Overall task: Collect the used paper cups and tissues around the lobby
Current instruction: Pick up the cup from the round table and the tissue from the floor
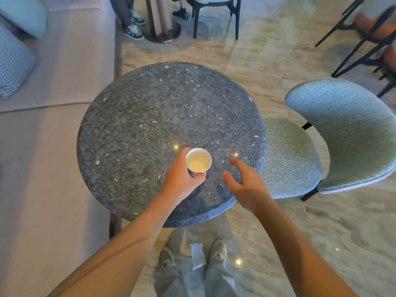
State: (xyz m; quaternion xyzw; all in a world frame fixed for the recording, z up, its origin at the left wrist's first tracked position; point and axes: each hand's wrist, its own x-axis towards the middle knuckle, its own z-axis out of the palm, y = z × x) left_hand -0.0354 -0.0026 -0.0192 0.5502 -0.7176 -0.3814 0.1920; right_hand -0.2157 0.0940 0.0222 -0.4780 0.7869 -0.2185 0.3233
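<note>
Bare forearms extend over the near edge of the round stone table (pixel 150 108). The left hand (pixel 181 179) curls round the side of the paper cup (pixel 198 160), keeping it upright, probably for lifting. The right hand (pixel 246 183), just beside the cup, is spread and holds nothing. Below both wrists, a tissue (pixel 197 255) lies on the floor, uncollected

white cup (pixel 198 160), speckled grey table (pixel 150 116)
</note>
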